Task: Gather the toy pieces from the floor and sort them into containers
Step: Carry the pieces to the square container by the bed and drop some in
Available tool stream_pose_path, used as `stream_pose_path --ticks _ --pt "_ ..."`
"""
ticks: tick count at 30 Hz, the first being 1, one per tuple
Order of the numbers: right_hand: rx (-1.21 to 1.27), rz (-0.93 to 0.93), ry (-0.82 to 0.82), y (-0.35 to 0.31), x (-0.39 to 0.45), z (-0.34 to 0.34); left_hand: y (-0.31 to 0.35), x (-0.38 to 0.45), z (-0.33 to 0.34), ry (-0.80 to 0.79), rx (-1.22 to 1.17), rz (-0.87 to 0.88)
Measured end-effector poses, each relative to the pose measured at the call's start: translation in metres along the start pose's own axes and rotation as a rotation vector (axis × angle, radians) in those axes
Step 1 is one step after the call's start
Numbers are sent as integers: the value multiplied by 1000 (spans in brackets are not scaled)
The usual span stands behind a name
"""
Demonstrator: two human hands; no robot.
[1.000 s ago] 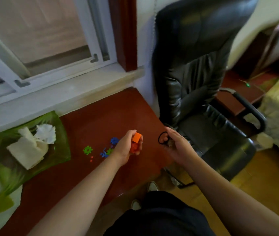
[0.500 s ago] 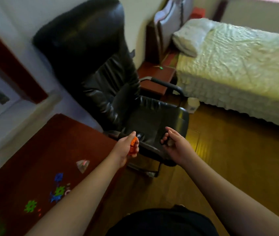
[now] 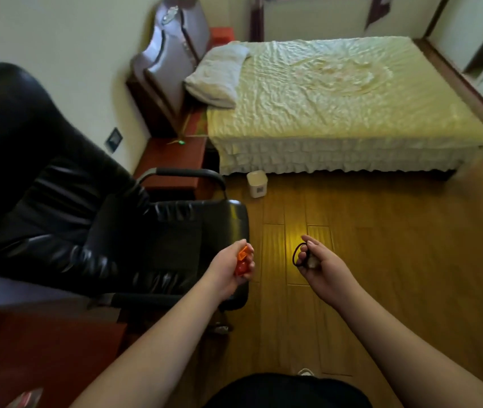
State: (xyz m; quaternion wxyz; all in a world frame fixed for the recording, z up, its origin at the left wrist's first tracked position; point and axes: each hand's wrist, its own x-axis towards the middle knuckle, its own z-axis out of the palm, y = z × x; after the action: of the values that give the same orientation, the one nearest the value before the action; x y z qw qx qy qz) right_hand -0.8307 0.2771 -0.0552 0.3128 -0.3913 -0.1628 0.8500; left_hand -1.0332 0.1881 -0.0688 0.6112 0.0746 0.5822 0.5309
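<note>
Standing over the wooden floor [image 3: 381,260] beside a black office chair [image 3: 87,201], the person carried items in both hands. Left hand [image 3: 231,269] gripped orange toy pieces [image 3: 241,260]; right hand [image 3: 319,266] pinched a black loop [image 3: 295,254]. No sorting container could be identified, so sorting seemingly remained undone.

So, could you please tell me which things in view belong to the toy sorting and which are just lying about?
Job:
- orange toy pieces, held in the left hand
- black ring, pinched by the right hand

Lying about:
- chair
- bed
- pillow
- small white bin
- nightstand
- desk
</note>
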Motion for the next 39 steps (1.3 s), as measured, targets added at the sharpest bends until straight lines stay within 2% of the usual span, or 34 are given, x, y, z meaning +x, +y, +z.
stream_pose_path --ticks 6,16,26,32,39 --pt "22 -4 -19 -53 25 -30 11 37 62 75 -36 -45" --pt "33 3 6 -92 98 -13 41 119 76 183 -93 -89" --pt "-25 -14 57 -159 207 37 111 247 69 135 -56 -116" --pt "-17 -13 77 -180 252 50 163 300 73 99 -5 -142" --pt "-80 -72 173 -209 317 65 207 357 76 76 -11 -154"
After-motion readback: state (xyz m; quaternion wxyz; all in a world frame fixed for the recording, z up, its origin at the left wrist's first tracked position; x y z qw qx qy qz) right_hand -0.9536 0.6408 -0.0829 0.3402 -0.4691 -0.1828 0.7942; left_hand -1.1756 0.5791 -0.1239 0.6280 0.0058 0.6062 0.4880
